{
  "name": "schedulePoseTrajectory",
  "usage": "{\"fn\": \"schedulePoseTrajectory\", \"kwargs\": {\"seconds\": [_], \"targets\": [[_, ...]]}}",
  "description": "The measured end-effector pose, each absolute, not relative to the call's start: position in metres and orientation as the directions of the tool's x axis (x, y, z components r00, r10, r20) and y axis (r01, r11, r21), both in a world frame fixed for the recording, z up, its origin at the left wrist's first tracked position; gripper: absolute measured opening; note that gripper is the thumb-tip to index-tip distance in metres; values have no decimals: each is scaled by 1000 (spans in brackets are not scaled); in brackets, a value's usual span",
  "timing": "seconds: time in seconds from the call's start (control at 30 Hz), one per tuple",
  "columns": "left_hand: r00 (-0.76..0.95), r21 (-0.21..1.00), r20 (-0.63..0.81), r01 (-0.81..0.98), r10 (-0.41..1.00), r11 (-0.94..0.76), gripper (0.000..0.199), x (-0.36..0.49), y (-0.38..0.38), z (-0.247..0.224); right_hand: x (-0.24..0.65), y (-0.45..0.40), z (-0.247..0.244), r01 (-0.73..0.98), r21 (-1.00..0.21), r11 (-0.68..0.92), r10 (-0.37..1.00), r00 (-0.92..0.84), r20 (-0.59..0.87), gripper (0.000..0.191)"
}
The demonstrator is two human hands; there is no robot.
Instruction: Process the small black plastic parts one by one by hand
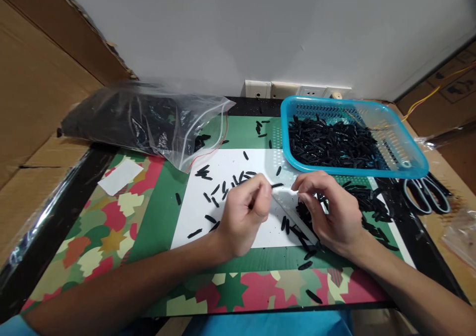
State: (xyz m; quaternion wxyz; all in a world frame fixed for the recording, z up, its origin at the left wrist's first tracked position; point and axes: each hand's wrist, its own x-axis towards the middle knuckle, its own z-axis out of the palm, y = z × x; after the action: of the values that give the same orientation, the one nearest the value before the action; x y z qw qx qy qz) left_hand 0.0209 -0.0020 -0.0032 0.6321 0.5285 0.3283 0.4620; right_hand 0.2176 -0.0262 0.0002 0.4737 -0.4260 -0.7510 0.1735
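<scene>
Head view, hands: two, mine, bare.
Left hand (243,214): one, centre of frame, curled closed, thumb against forefinger; whether it pinches anything, I cannot tell.
Right hand (332,214): one, right of centre, fingers bent, thumb and forefinger close together; whether they grip, I cannot tell.
Black pieces (194,233): too many to count; slim, matt; strewn mid-frame, heaped beside my right hand.
Basket (357,171): one, blue plastic, perforated, upper right, holding more black pieces.
Zip bag (178,133): one, clear, crinkled, dark-filled, upper left.
White sheet (219,160): one, flat, mid-frame.
White slip (121,176): one, left.
Scissors (424,195): one pair, looped grey-and-black handles, right.
</scene>
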Motion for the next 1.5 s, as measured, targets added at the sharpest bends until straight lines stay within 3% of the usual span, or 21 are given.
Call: {"fn": "schedulePoseTrajectory", "kwargs": {"seconds": [0.1,0.2,0.33,0.5,0.63,0.87,1.23,1.37,1.5], "targets": [[133,911,-38,-404,990,90,41,24,2,5,219,-26,0,513,-647,564,815,-219,537,19],[84,879,-84,-464,993,113,41,24,3,10,220,-24,1,560,-592,580,805,-283,521,19],[275,890,-3,-437,961,128,44,22,-2,6,221,-23,4,552,-528,645,754,-351,555,19],[547,938,-114,-217,829,272,42,21,-6,2,215,-28,5,479,-445,756,642,-410,648,16],[600,989,-88,-45,795,144,45,17,-8,-1,209,-31,2,512,-378,772,617,-460,638,15],[631,985,-80,171,772,-37,51,15,-8,4,207,-30,5,515,-449,730,683,-530,503,23],[666,971,-101,227,739,-72,47,17,-7,12,202,-41,-3,493,-542,681,730,-521,443,22],[625,988,-77,151,777,-24,45,18,-6,9,205,-39,7,434,-624,650,754,-472,457,12],[581,984,-161,27,798,179,46,19,-2,2,212,-34,19,338,-787,516,855,-263,447,9]]}}
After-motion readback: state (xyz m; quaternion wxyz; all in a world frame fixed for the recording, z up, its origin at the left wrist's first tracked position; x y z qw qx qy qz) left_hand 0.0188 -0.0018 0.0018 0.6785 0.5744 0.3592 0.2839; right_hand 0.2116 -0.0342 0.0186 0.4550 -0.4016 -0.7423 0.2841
